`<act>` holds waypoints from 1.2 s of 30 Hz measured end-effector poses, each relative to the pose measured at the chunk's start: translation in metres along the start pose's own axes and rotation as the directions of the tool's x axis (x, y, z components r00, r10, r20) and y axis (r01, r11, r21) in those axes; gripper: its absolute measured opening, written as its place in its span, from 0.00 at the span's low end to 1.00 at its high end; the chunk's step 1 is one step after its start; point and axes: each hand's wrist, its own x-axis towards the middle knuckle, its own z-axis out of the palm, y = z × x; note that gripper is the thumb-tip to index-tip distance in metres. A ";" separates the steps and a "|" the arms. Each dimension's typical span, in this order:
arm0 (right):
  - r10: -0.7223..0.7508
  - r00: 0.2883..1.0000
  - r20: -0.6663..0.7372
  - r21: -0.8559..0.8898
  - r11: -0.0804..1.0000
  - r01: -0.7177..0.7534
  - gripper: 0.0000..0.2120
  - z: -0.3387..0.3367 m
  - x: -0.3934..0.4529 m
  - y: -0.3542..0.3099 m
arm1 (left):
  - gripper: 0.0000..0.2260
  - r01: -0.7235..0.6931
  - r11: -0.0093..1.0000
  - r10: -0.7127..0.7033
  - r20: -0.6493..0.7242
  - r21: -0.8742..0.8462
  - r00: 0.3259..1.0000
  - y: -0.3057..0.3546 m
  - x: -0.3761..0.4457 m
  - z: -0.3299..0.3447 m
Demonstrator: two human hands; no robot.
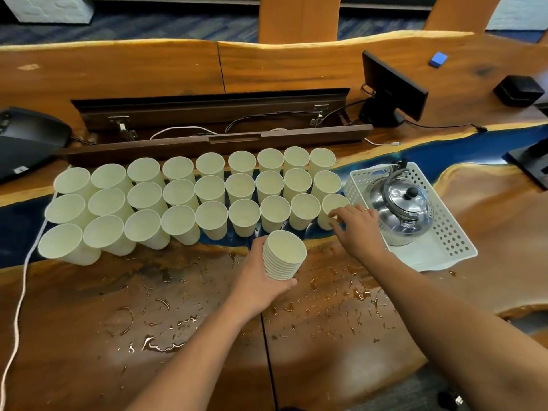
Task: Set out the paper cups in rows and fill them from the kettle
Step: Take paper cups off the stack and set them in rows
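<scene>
Setting out is the step in hand; no pour started. Landmark is the kettle [400, 207], sitting upright with its lid on in a white basket [444, 232] at the right of the table [148, 307].

Far left of the kettle: a white cord [22, 292] runs down the table edge. Next, the cups [181, 200] stand in three rows, nine per row as far as I can count, running from far left right up to the basket wall. All upright, rims touching or nearly so. Whether any hold liquid is hard to tell from this angle; they look empty.

Left and nearer the camera than the kettle: the left hand [261, 280] wraps a stack [283, 255] of nested spare cups, fingers curled around its lower part, held just in front of the front row.

Just left of the kettle: the right hand [357, 228] rests curled fingertips on the end cup [332, 210] of the front row, pinching its rim and side, apparently seating it. That cup sits just beside the basket.

Table in front of the rows is wet, with droplets and ring marks.

Judgement: rows look full against the basket, so a fourth row would have to go in front, on the wet patch. Next move: let go of the end cup, peel one from the stack, or park the stack and take the kettle handle. Pouring needs a steady aim; the cups are light, packed tight and easy to tip.
</scene>
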 end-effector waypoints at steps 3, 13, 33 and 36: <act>0.003 1.000 -0.006 -0.007 1.000 -0.003 0.06 0.002 0.004 0.002 | 0.39 -0.005 1.000 0.005 0.003 0.005 1.000 0.000 0.000 0.001; -0.086 0.994 -0.070 0.407 0.907 0.108 0.07 -0.066 -0.001 -0.081 | 0.41 -0.007 0.999 0.005 -0.032 -0.047 0.999 -0.003 -0.005 -0.016; -0.694 0.633 0.342 0.313 0.719 0.620 0.16 -0.043 -0.066 -0.279 | 0.40 0.091 0.974 -0.139 -0.232 -0.205 0.963 -0.113 -0.084 -0.120; -0.727 0.623 0.287 0.299 0.686 0.663 0.16 -0.039 -0.070 -0.306 | 0.38 0.092 0.971 -0.153 -0.275 -0.222 0.949 -0.123 -0.100 -0.138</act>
